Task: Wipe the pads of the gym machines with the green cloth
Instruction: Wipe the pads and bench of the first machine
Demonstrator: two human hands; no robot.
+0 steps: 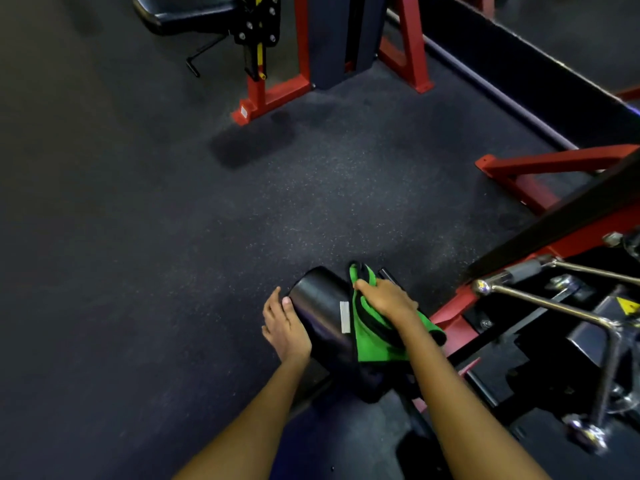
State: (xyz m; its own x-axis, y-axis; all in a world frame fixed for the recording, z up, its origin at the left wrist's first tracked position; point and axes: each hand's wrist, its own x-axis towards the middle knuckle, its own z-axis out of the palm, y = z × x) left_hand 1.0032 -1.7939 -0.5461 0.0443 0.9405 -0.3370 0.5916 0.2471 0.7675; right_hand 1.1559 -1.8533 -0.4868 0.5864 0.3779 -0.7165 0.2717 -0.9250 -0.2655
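Floor: dark speckled gym floor (173, 220) lay all around, with red machine frames (273, 95) standing on it at the back and on the right.
Pad: a black round roller pad (320, 306) stuck out low from the near machine, with a small pale sticker (344, 317) on its side.
Cloth: the green cloth (375, 341) was draped over the right part of the roller pad, folded and bunched, with dark edges, and some of it hung down.
Left hand: the left hand (285, 327) was flat and spread, fingers straight, pressed on the round end of the pad.
Right hand: the right hand (386, 299) was on top of the cloth, fingers bent over it and pushing it onto the pad.
Risk one: the pad looked like it could roll or swing, so the cloth might slide off if the left hand let go.
Risk two: the loose hanging part could catch on the shiny metal bars (540, 299) nearby.
Risk three: the bunched cloth might miss the left end of the pad, so it would stay dirty.
Other pad: a black seat pad (183, 15) far at the back was well apart from both hands.
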